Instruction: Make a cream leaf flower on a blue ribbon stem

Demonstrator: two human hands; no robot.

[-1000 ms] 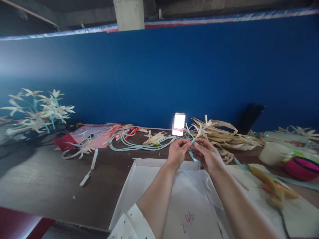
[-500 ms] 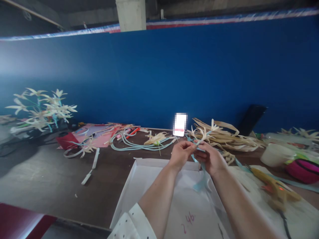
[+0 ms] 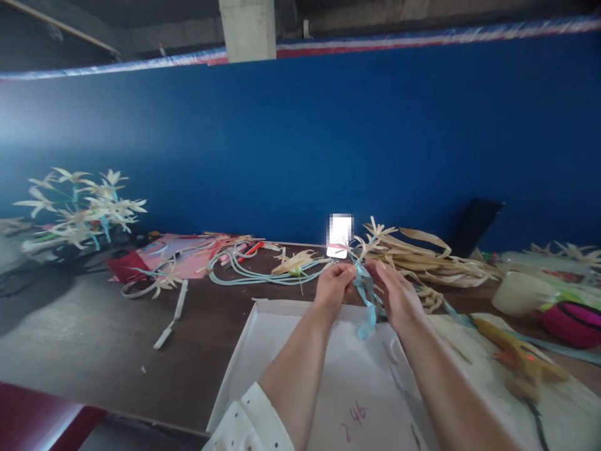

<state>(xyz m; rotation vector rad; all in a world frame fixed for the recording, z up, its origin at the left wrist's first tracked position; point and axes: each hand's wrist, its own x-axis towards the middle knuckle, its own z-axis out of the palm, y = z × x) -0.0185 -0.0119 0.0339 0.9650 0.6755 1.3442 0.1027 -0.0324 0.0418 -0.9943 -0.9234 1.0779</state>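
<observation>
My left hand (image 3: 333,288) pinches the stem of a pale craft flower (image 3: 364,247), just below its narrow petals. A light-blue ribbon (image 3: 367,313) dangles from that stem between my hands, over the white box lid (image 3: 282,332). On the ribbon's right side, my right hand (image 3: 397,291) has its fingers stretched out and apart from the thumb; whether a fingertip touches the ribbon is hard to tell. Behind the flower lies a heap of dried husk strips (image 3: 422,260).
A yellow glue gun (image 3: 511,347) with a lit red light lies at right on pale paper. Coiled light-blue tubing (image 3: 230,279) and a loose husk flower (image 3: 295,263) are beyond the lid. Finished flowers (image 3: 89,203) stand at far left. A glowing phone (image 3: 339,235) leans at the back.
My right hand has opened from its grip at the stem and straightened its fingers. The flower has shifted left and turned, and the ribbon hangs closer to my left hand.
</observation>
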